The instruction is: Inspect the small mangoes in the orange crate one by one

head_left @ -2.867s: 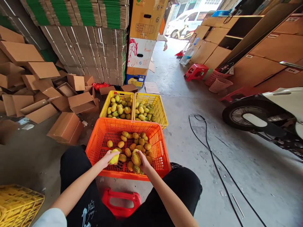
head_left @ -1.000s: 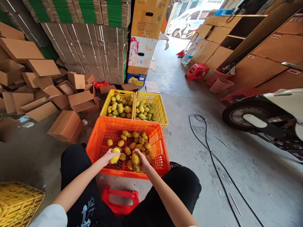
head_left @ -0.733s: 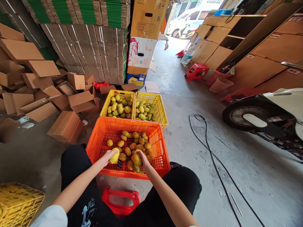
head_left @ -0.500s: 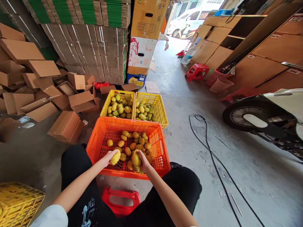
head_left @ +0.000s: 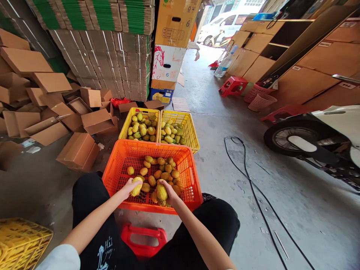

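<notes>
An orange plastic crate (head_left: pixel 118 157) stands on the floor between my knees, holding several yellow-orange oval fruits. My left hand (head_left: pixel 128 186) is closed round a yellow fruit (head_left: pixel 136 187) at the crate's near left. My right hand (head_left: pixel 170 189) grips a larger yellow-green fruit (head_left: pixel 162 191) just above the pile at the near middle. Both hands sit inside the crate near its front wall. Two yellow crates stand side by side behind it, the left one (head_left: pixel 123 127) and the right one (head_left: pixel 192 131), each with greener fruits.
I sit on a red stool (head_left: pixel 143 236). Loose cardboard boxes (head_left: pixel 78 150) lie to the left, stacked flat cartons (head_left: pixel 107 56) behind. A black cable (head_left: pixel 253 187) crosses the floor on the right, beside a scooter wheel (head_left: pixel 298 140). A yellow crate (head_left: pixel 19 243) is at the near left.
Both hands have stayed in the orange crate holding their fruits. The right hand has turned its fruit slightly and lowered it a little; the left barely moved.
</notes>
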Demonstrator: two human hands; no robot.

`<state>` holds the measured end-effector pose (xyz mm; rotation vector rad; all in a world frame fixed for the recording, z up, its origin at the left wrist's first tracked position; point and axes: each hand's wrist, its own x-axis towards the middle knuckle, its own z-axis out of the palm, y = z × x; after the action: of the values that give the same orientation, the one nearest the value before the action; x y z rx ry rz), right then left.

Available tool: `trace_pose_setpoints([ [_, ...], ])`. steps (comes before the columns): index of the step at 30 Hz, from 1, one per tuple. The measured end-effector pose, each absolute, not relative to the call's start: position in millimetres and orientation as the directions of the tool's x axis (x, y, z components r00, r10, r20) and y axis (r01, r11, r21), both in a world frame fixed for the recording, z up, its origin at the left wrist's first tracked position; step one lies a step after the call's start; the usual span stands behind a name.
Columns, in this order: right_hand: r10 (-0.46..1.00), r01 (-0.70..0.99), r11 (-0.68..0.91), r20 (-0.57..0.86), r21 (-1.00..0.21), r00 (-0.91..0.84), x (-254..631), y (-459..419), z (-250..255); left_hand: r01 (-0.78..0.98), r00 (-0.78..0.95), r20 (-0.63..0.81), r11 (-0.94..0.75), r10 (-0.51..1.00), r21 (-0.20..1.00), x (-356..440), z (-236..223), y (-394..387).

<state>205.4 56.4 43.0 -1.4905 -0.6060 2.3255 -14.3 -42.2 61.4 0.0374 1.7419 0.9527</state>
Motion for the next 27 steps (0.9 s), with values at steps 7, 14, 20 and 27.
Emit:
trace_pose_setpoints([
  [7,0.452,-0.107,-0.889,-0.815,-0.445,-0.363,203,56,49,-0.431,-0.328,-0.826,0.706,0.458,0.562,-9,78,-39],
  [14,0.447,-0.109,-0.893,-0.825,-0.438,-0.346,206,59,46,-0.539,-0.323,-0.846,0.653,0.424,0.533,-12,72,-39],
  [20,0.455,-0.107,-0.888,-0.827,-0.447,-0.331,202,58,45,-0.494,-0.278,-0.848,0.690,0.451,0.529,-14,69,-38],
  [27,0.504,-0.059,-0.855,-0.801,-0.515,-0.323,203,59,40,-0.472,-0.167,-0.789,0.654,0.591,0.590,-11,60,-41],
])
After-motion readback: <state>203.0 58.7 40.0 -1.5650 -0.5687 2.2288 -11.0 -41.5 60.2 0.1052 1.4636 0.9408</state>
